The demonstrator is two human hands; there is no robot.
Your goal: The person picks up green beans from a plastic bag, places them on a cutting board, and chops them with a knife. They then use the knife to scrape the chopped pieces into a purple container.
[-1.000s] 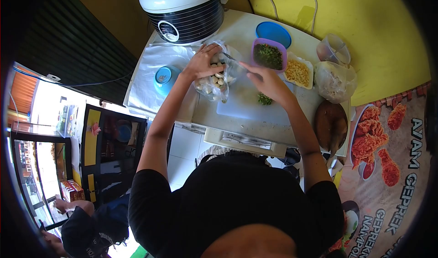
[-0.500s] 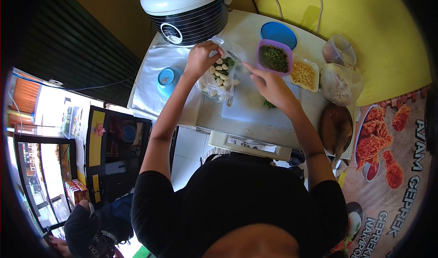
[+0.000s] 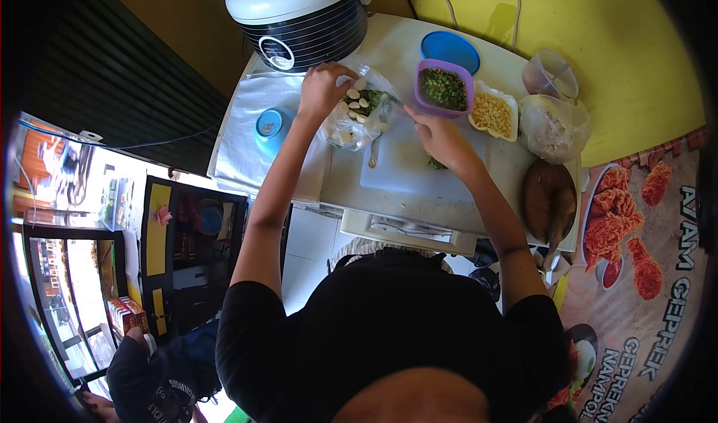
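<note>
A clear plastic bag [image 3: 350,136] of peeled garlic cloves [image 3: 354,104] and green leaves lies at the left of a white cutting board [image 3: 389,172]. My left hand [image 3: 323,92] is closed at the bag's upper edge, its fingers pinching the plastic. In my right hand [image 3: 443,137] is a knife [image 3: 392,98], its blade pointing left over the bag. Some chopped greens [image 3: 435,163] lie on the board, partly hidden behind my right hand. Beyond that hand stand a purple container [image 3: 444,112] of chopped greens and a white tray [image 3: 513,127] of chopped pale yellow pieces.
A rice cooker [image 3: 299,30] stands at the back left, with a blue cup [image 3: 271,125] nearer me. Along the right are a blue lid [image 3: 450,49], a clear tub [image 3: 550,75], a filled plastic bag [image 3: 553,127] and a brown stone mortar [image 3: 548,198]. Another person [image 3: 161,374] is at lower left.
The view has shifted slightly. My left hand's fingers have moved a little at the bag's edge, and the bag's opening has changed shape. The knife stays in my right hand beside the bag.
</note>
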